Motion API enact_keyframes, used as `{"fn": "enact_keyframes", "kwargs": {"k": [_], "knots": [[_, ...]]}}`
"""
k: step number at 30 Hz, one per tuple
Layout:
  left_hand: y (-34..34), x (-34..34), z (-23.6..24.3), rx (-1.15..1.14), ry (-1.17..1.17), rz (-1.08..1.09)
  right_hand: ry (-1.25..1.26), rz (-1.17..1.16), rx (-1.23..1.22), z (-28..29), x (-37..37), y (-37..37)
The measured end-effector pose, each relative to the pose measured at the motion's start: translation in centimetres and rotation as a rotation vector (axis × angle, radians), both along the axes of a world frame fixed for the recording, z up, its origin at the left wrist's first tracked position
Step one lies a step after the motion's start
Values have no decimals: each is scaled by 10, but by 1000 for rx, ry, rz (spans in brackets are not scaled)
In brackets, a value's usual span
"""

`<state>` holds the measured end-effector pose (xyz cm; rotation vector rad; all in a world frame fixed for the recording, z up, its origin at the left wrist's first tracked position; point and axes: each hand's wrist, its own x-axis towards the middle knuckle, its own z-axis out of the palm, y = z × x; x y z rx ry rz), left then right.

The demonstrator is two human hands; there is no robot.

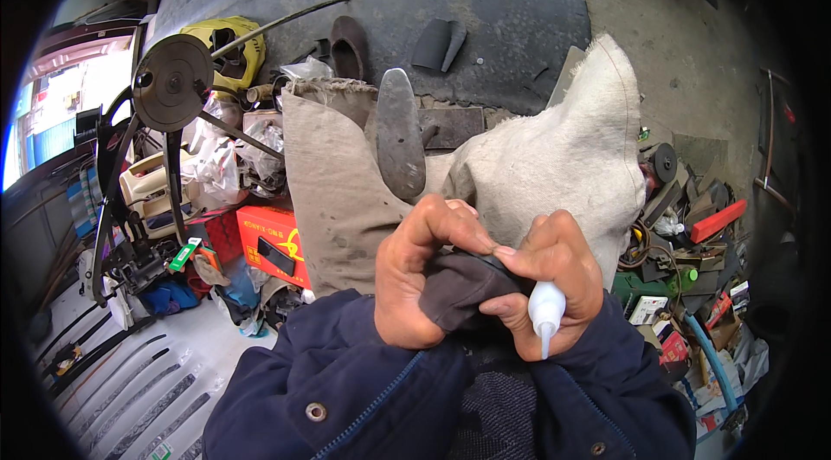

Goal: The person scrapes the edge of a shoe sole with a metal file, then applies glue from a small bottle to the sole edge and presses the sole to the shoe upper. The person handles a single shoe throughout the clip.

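Observation:
Both hands meet in front of my chest around a dark grey-brown soft shoe point(459, 287), mostly covered by my fingers. My left hand point(415, 278) is closed on its left side, thumb and forefinger pinching the upper edge. On that same edge, the thumb and forefinger of my right hand point(567, 265) press close to the left fingertips. Tucked in the right palm is a small white squeeze bottle point(546, 304), its thin nozzle tilted down. Beyond the hands a metal shoe anvil point(400, 131) rises between my knees, which are draped with a pale canvas cloth point(554, 148).
A brown shoe point(349, 46) and dark rubber pieces point(438, 45) lie on the floor ahead. At left stands a machine with a round wheel point(173, 82), near a red box point(270, 239) bearing a black phone point(275, 254). Tools and scraps point(684, 261) crowd the right.

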<state>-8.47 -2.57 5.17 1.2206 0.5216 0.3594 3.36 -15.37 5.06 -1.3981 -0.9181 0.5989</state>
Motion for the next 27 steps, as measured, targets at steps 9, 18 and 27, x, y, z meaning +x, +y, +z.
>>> {"fn": "enact_keyframes", "kwargs": {"k": [9,18,27], "knots": [[3,-6,-1,52,40,7,104,-4,-130,14,-1,3],[4,-3,5,-59,95,-3,66,15,-50,5,2,2],[8,-2,-4,56,26,-32,80,43,29,-5,6,5]]}}
